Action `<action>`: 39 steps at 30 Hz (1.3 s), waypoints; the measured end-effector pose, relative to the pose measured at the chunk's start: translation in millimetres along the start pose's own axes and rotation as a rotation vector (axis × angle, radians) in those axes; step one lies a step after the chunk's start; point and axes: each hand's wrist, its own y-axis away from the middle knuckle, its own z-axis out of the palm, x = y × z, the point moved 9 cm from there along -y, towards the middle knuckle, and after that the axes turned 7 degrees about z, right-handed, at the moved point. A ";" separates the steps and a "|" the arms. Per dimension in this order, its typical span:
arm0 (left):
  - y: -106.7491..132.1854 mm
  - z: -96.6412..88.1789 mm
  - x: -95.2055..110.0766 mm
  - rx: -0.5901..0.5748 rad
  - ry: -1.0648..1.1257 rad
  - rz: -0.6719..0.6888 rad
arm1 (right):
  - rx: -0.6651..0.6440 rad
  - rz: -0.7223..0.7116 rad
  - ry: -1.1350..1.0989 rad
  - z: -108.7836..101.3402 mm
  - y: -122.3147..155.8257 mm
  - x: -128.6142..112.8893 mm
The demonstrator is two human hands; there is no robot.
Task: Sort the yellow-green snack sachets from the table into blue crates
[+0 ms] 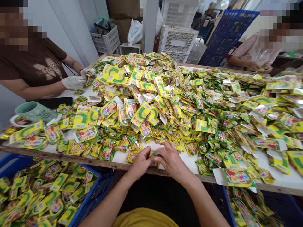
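At the near edge of the table, my left hand (141, 163) pinches a small green-and-yellow candy packet (155, 160), mostly covered by fingers. My right hand (172, 160) meets it from the other side, thumb and fingers curled around the packet's right end. Just beyond my hands are loose yellow and green candy packets (190, 148) on the white tabletop (151, 145). A big heap of printed yellow cartons (141, 114), some with open flaps, rises behind them. One carton (234, 177) overhangs the table edge to the right of my right hand.
A blue crate (91, 189) of filled cartons stands below at left; another blue crate (229, 205) is at lower right. A green mug (35, 112) stands at the table's left. Gloved hands (74, 82) of one person work at left; another person (253, 56) sits far right.
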 end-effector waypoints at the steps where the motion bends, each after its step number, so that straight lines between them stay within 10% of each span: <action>1: 0.8 -0.8 0.4 0.006 0.004 -0.005 | 0.022 0.028 -0.067 -1.4 3.2 2.7; 5: 5.3 -4.0 3.2 0.053 0.086 -0.058 | 0.270 0.382 -0.571 -10.6 20.6 45.2; 9: 5.1 -1.5 9.1 0.017 0.112 -0.159 | 0.138 0.638 -0.973 29.5 27.6 63.1; 16: -6.4 -38.9 31.3 0.252 -0.248 -0.046 | 0.247 0.432 -0.883 19.0 9.6 47.9; 28: -4.3 -28.1 34.7 0.178 -0.368 0.214 | 0.271 0.509 -0.957 26.5 10.4 62.8; 39: 15.7 -0.9 61.3 -0.060 -0.526 0.615 | 0.344 0.075 -0.321 3.1 43.4 14.2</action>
